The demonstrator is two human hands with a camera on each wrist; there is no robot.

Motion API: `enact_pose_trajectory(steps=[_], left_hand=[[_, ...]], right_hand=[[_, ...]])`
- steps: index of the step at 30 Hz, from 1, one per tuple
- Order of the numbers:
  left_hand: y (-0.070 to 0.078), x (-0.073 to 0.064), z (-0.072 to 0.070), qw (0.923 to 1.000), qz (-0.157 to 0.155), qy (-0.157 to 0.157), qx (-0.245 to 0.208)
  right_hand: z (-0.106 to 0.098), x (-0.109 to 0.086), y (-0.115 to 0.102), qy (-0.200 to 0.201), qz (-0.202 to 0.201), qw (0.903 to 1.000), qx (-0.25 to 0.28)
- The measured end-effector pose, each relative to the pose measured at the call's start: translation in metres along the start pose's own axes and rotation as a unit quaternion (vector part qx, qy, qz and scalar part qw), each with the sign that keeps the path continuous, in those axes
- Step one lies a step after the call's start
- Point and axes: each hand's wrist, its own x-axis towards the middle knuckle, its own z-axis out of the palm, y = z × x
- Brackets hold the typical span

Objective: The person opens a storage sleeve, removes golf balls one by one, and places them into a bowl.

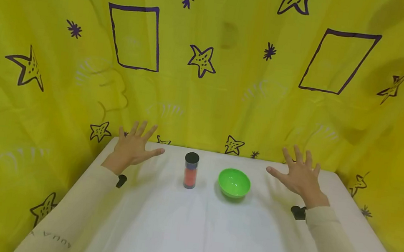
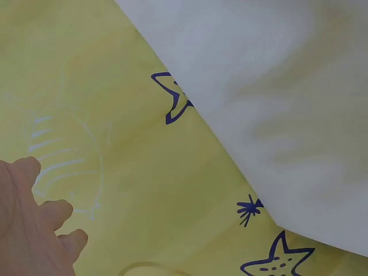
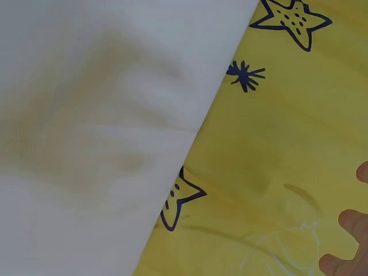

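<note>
In the head view my left hand (image 1: 132, 147) is held over the far left of the white table, fingers spread and holding nothing. My right hand (image 1: 299, 174) mirrors it over the far right, its fingers also spread wide. Between them stands an upright clear jar (image 1: 190, 177) with a black lid and orange-red contents, nearer to the left hand. A shiny green bowl (image 1: 234, 183) sits to the right of the jar, its inside facing up. Each wrist view catches only some fingertips at its edge, the left fingertips (image 2: 73, 244) and the right fingertips (image 3: 352, 221).
The white-covered table (image 1: 188, 233) reaches back to a yellow curtain (image 1: 223, 103) printed with stars and outlined rectangles. The curtain also runs along both sides. Small black pieces show at both wrists, one at the left wrist (image 1: 121, 181) and one at the right wrist (image 1: 298, 212).
</note>
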Motion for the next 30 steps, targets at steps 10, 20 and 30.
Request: enact_pose_trajectory(steps=[10, 20, 30], left_hand=[[-0.003, -0.009, 0.009, 0.9968, -0.018, 0.026, -0.073], [0.002, -0.028, 0.016, 0.9779, -0.033, 0.074, -0.193], [0.033, -0.032, 0.022, 0.9288, -0.02, 0.163, -0.332]], right_hand=[[0.002, -0.009, -0.003, 0.005, 0.016, 0.9977, 0.066], [0.003, -0.026, -0.019, 0.048, -0.003, 0.9834, 0.175], [0.012, -0.036, -0.04, 0.083, -0.046, 0.9549, 0.281]])
